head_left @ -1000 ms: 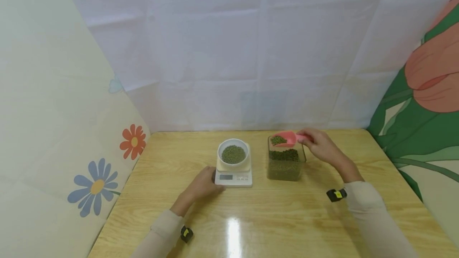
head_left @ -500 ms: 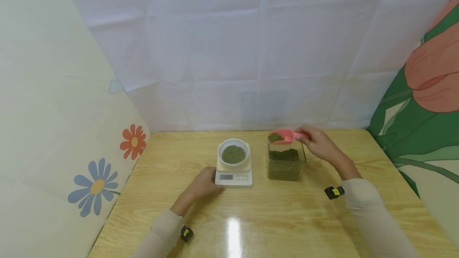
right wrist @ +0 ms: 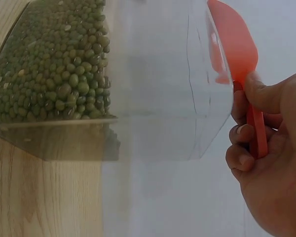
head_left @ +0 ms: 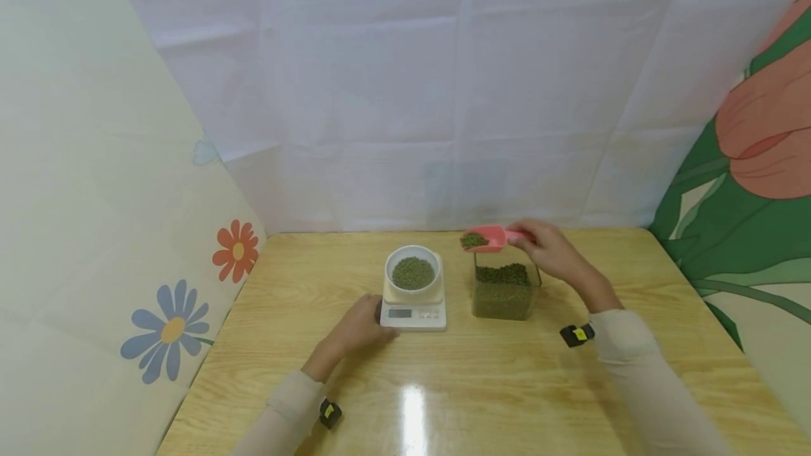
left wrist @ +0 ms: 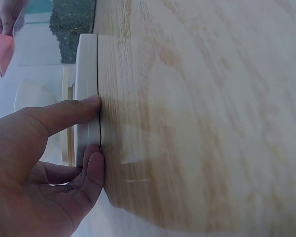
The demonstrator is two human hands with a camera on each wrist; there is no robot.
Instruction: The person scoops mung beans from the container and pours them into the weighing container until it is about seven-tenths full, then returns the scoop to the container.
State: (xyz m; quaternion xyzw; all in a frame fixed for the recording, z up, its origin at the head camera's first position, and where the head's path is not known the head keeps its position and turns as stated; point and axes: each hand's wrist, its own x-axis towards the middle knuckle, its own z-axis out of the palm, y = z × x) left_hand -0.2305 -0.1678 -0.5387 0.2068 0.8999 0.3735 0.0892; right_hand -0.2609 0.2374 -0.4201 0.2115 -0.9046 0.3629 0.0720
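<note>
My right hand (head_left: 550, 250) grips the handle of a pink scoop (head_left: 493, 238), which carries green mung beans (head_left: 474, 240) at its tip. The scoop is above the far left rim of a clear container (right wrist: 158, 74) partly filled with mung beans (right wrist: 59, 74). To its left stands a white kitchen scale (head_left: 415, 317) with a white bowl (head_left: 437, 259) of mung beans on it. My left hand (head_left: 362, 326) holds the scale's front left corner. In the left wrist view its thumb and curled fingers (left wrist: 92, 170) touch the scale's edge. The display reading is too small to tell.
The wooden table (head_left: 481, 385) reaches back to a pale cloth backdrop (head_left: 380, 90). Flower-patterned panels stand at both sides. A black wrist camera (head_left: 576, 334) hangs by the right sleeve, and another black camera (head_left: 329, 413) by the left.
My right hand has lifted the loaded scoop slightly and moved it left, from over the container to past its left rim. The left hand and scale have stayed in place.
</note>
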